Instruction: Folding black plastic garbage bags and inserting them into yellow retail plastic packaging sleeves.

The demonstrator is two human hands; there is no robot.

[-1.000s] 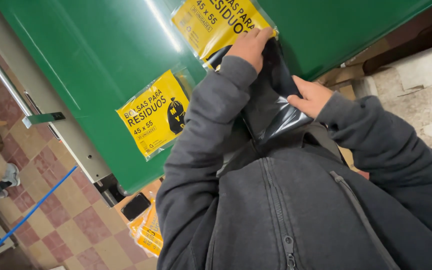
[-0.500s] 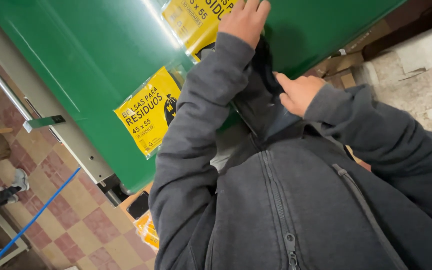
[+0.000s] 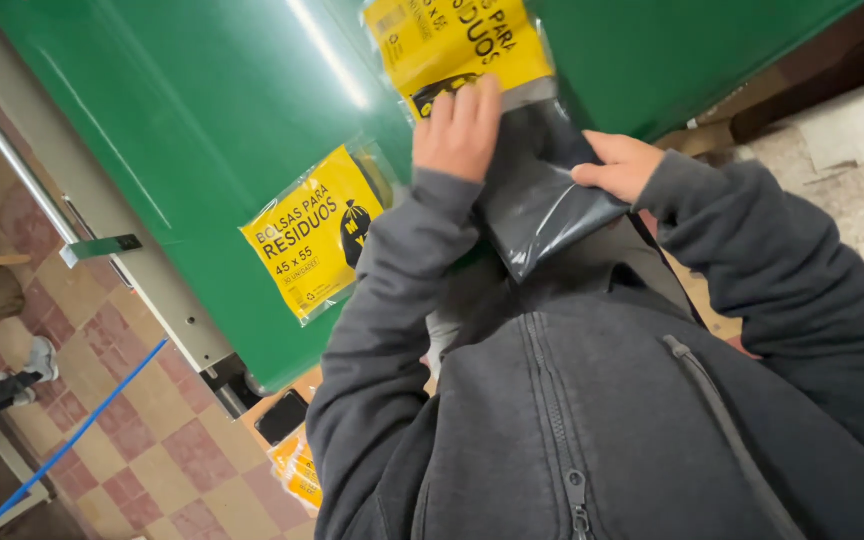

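While both hands [image 3: 537, 150] grip one bag packet [image 3: 512, 130] | second packet [image 3: 317, 230] lies apart | two total

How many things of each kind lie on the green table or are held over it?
Yellow-labelled packs: 2, one held, one lying flat
Hands on the held pack: 2, left, right
Green table: 1
Total: 5

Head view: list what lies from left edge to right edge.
Blue rod on the tiled floor → yellow-labelled clear packet lying on the green table → left hand → black plastic bags in the held packet → right hand.
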